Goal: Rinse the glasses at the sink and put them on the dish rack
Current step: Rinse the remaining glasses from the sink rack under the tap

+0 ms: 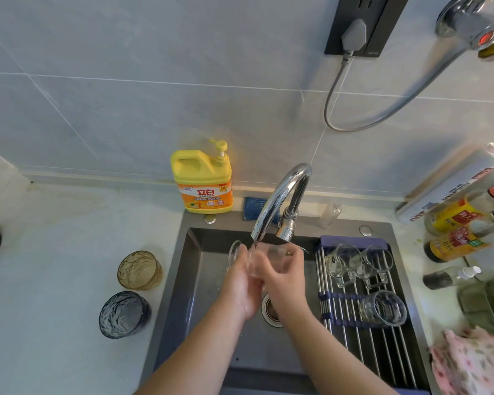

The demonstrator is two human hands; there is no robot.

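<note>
Both hands hold a clear glass (271,256) under the chrome faucet (280,199) over the dark sink (194,295). My right hand (285,276) grips the glass body. My left hand (241,283) holds its left end, where a round glass edge (234,252) shows. Water runs from the spout onto the glass. The roll-up dish rack (351,315) spans the sink's right side and carries three clear glasses (382,309) lying on it. An amber glass (139,269) and a dark blue glass (124,314) stand upright on the counter left of the sink.
A yellow detergent bottle (203,181) and a blue sponge (254,208) sit behind the sink. Sauce bottles (454,232) and a foil roll (451,181) crowd the right counter. A pink cloth (474,363) lies at the right front. The drain (271,310) is below my hands.
</note>
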